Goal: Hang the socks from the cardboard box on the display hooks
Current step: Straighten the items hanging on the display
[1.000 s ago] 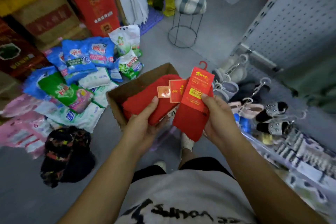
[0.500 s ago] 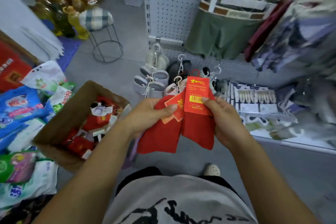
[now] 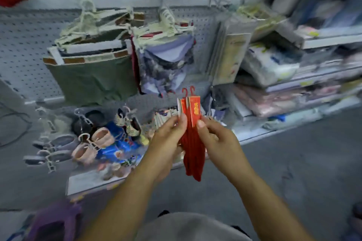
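Two hanger hooks (image 3: 185,95) top our red socks (image 3: 193,143)
Our left grip (image 3: 168,137) and right grip (image 3: 215,139) each pinch the carded tops.

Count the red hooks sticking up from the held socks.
2, atop the socks: left hook above the left hand, right hook above the right hand. More may hide behind.

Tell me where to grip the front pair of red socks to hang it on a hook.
Pinch the cardboard header card from below, as the right hand does. The card looks stiff, the red socks hang limp under it, and the plastic hook on top is free.
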Action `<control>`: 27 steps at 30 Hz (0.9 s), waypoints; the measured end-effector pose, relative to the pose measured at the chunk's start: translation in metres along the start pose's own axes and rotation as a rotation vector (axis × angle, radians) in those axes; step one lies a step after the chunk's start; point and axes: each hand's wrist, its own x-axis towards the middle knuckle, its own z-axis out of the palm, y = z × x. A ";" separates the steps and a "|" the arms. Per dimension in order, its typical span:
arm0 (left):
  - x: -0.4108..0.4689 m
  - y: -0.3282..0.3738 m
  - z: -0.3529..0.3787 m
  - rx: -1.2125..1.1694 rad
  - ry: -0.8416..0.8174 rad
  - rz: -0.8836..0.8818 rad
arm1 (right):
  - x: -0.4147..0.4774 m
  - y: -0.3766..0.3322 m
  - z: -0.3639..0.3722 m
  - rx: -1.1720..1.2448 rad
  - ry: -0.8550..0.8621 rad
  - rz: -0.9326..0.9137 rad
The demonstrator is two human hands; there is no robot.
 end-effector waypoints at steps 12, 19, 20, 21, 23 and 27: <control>0.090 0.034 0.098 0.084 0.030 0.014 | 0.076 0.006 -0.140 0.272 0.092 0.140; 0.150 0.087 0.150 0.103 -0.037 0.169 | 0.141 -0.021 -0.176 0.319 0.101 0.058; 0.158 0.094 0.158 0.105 -0.047 0.185 | 0.150 -0.025 -0.184 0.325 0.119 0.040; 0.167 0.100 0.165 0.104 -0.054 0.198 | 0.159 -0.027 -0.190 0.337 0.136 0.025; 0.184 0.110 0.177 0.097 -0.060 0.216 | 0.175 -0.030 -0.200 0.380 0.184 0.017; 0.213 0.123 0.199 0.143 -0.077 0.237 | 0.203 -0.027 -0.216 0.472 0.272 0.030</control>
